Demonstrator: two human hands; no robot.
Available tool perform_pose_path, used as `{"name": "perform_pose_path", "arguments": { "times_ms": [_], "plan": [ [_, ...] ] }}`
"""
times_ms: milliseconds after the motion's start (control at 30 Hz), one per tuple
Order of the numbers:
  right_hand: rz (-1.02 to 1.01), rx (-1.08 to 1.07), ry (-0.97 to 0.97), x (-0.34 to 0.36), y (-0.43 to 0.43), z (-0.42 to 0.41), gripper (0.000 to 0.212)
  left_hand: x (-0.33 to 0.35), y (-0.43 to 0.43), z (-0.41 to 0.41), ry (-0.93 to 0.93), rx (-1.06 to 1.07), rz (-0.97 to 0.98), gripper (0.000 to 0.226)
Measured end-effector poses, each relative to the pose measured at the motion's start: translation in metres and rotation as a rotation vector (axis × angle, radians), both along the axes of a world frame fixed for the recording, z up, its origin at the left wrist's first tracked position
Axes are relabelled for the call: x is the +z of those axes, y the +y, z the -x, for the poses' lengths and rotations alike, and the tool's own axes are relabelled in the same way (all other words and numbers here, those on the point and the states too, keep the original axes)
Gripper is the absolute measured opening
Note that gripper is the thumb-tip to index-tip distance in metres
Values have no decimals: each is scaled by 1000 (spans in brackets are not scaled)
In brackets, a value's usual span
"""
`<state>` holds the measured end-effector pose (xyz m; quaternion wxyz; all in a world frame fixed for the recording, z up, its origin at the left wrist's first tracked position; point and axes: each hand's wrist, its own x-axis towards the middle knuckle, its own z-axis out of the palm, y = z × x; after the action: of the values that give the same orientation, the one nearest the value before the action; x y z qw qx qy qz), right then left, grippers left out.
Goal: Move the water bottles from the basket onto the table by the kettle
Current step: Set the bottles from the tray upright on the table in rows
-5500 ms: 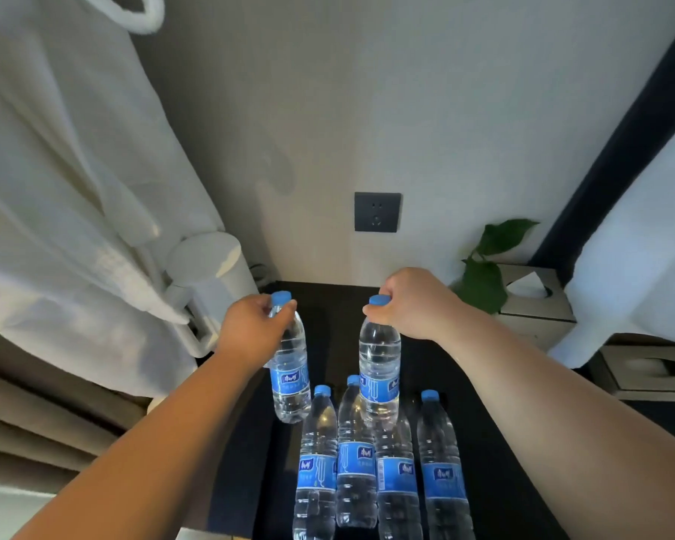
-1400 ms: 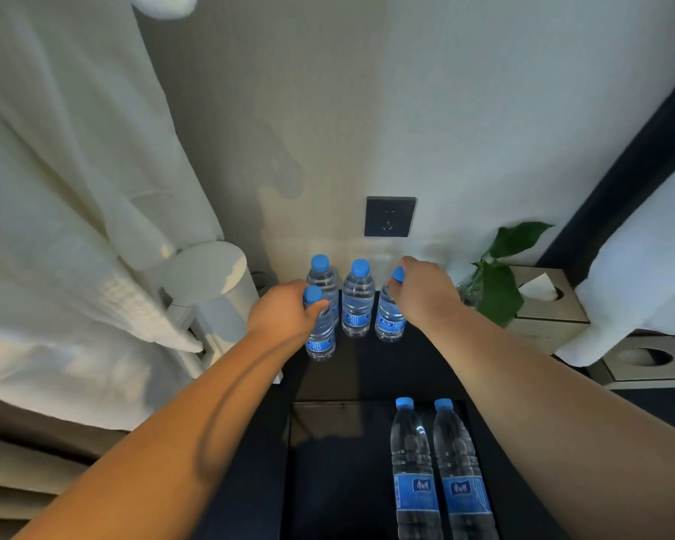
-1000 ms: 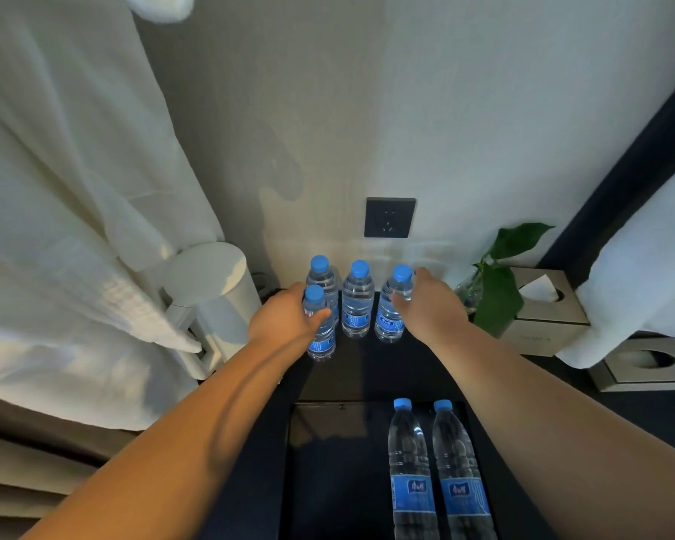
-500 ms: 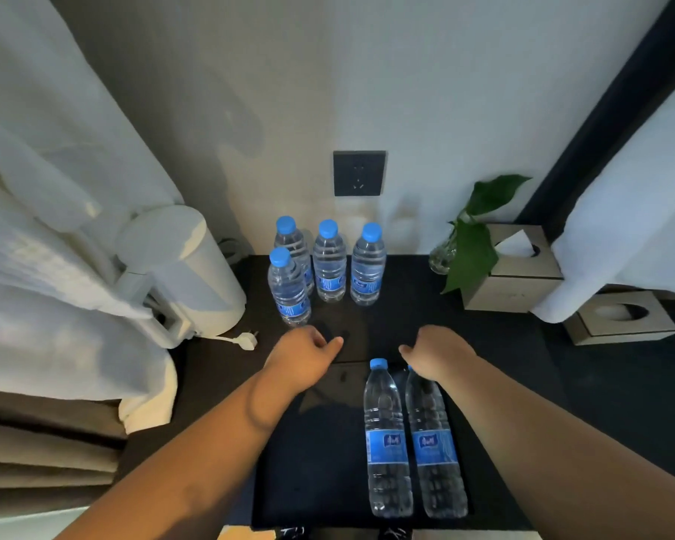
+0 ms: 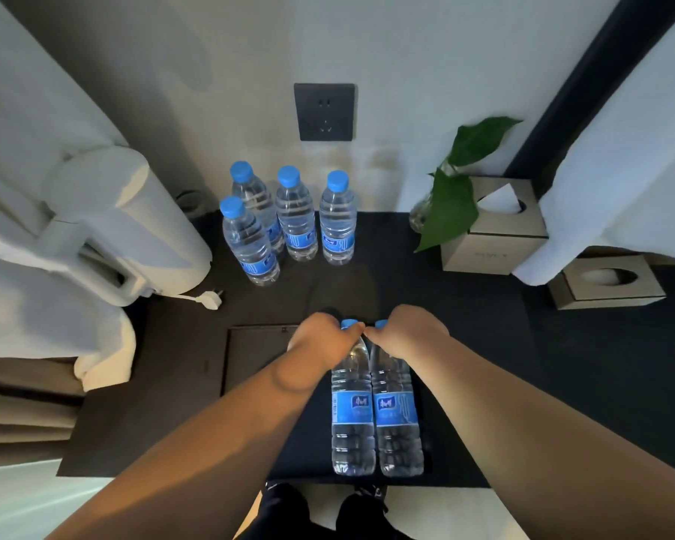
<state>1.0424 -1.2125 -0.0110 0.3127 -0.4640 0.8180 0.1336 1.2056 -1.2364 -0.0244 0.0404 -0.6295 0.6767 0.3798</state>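
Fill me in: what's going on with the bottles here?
A person is moving water bottles out of a dark basket onto the table. Four bottles already stand on the table next to the white kettle. Two are left in the basket, side by side. The left hand grips the left bottle near its cap, and the right hand grips the right bottle the same way. I cannot tell whether either has left the basket floor.
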Motion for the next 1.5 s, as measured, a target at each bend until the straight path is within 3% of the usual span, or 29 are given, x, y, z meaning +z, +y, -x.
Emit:
{"name": "perform_pose_path", "arguments": {
  "times_ms": [167, 333, 733, 1067, 1500],
  "plan": [
    [33, -20, -66, 2, 4, 4, 48, -10, -4, 4, 28, 112, -66, 54],
    [71, 42, -79, 12, 2, 3, 50, -4, 0, -6, 66, 91, -20, 54],
    [291, 266, -120, 83, -12, -6, 55, 68, -9, -38, 234, 79, 110, 43],
    [607, 327, -182, 161, -32, -27, 42, 123, -50, -70, 350, 46, 435, 40],
    [740, 283, -115, 168, -64, -44, 37, 144, -89, -73, 240, -47, 572, 31]
  ]
}}
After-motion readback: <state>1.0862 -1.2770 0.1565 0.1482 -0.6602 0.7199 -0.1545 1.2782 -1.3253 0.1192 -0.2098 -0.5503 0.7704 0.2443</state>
